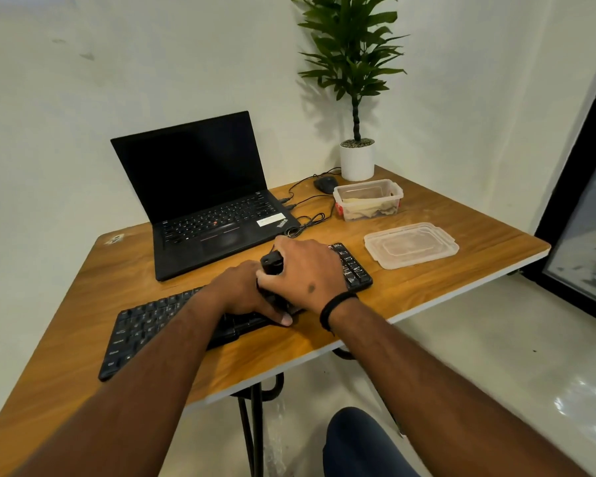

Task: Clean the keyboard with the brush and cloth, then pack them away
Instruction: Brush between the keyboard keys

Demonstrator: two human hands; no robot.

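The right hand (pixel 303 270) is curled round a black brush (pixel 272 264), whose handle end sticks up between thumb and forefinger; the bristles are hidden under the palm. The left hand (pixel 246 292) rests flat on the keyboard (pixel 145 325), fingers fairly straight and thumb at the near edge, pinning it to the table (pixel 427 215).

The keyboard lies slantwise in front of the laptop (pixel 203 197). It looks light, stiff and flat, likely to skid on smooth wood, so pressing it down suits better than lifting. The brush seems small, light and rigid, best held by its handle. The cloth (pixel 369 208) lies crumpled in the open tub (pixel 368 186), soft and easy to pinch anywhere. The lid (pixel 412 245) sits nearby.
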